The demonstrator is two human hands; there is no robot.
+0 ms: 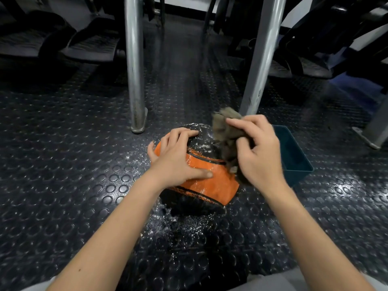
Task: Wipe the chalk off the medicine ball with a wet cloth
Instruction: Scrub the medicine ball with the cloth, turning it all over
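Observation:
An orange and black medicine ball (210, 181) lies on the studded rubber floor, with white chalk speckled over its black top. My left hand (177, 157) lies spread on the ball's left and upper side, its fingers pressing on the surface. My right hand (259, 149) grips a crumpled grey-brown cloth (225, 131) against the ball's upper right side. The cloth hangs down past the ball's right edge.
A teal plastic tub (294, 156) stands on the floor just right of the ball. Two metal posts (135, 66) (260, 57) rise right behind the ball, with gym machine parts and foot plates beyond. White chalk dust (184, 225) is scattered on the floor near the ball.

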